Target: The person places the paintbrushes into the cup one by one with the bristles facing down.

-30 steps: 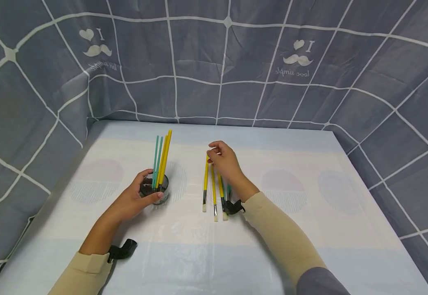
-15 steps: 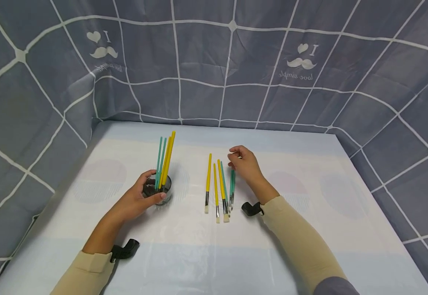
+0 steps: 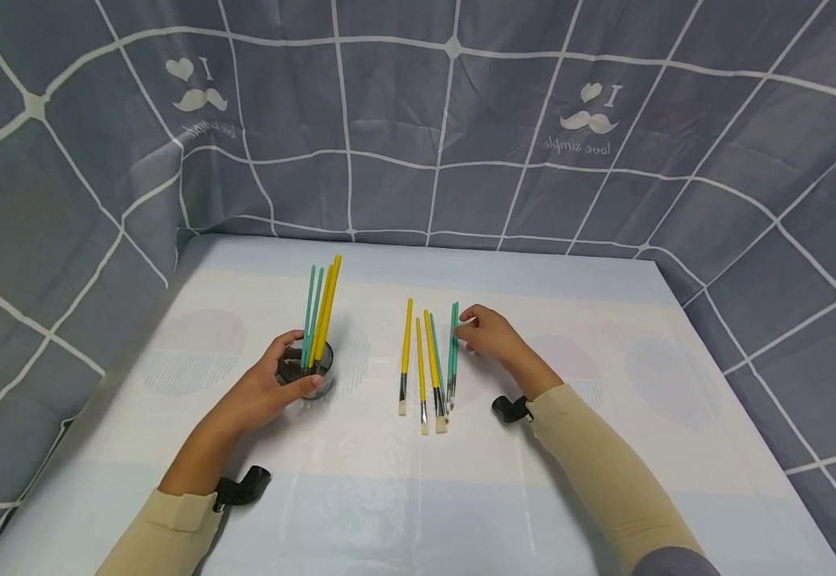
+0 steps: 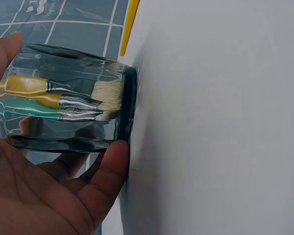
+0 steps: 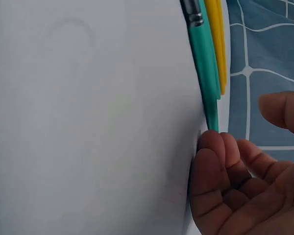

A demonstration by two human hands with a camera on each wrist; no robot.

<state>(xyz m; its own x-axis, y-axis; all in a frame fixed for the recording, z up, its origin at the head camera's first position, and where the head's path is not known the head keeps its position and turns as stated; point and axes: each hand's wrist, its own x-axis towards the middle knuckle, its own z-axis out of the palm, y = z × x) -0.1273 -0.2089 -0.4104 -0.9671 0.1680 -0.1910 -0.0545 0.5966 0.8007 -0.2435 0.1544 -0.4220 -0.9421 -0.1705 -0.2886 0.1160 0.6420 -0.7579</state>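
My left hand [image 3: 266,392] grips a clear dark-tinted glass [image 4: 39,68], fingers and thumb around its side. Two green and two yellow paintbrushes [image 3: 324,312] lean in it, handles up; their pale bristles [image 4: 109,93] rest near the glass's bottom in the left wrist view. My right hand [image 3: 490,330] is beside the upper handles of a pair of green paintbrushes [image 3: 454,340] lying on the table. In the right wrist view its loosely bent fingers [image 5: 208,171] are right at a green handle's end [image 5: 213,115], with the thumb [image 5: 281,110] held apart.
Left of the green pair lie three yellow paintbrushes [image 3: 421,372] and another green paintbrush [image 3: 438,352], bristles toward me. The white table [image 3: 389,496] meets a grey gridded curtain [image 3: 389,120] at its back and sides.
My right hand has moved right and toward me, off the yellow brushes to the right side of the green pair, uncovering them. My left hand keeps holding the glass in place.
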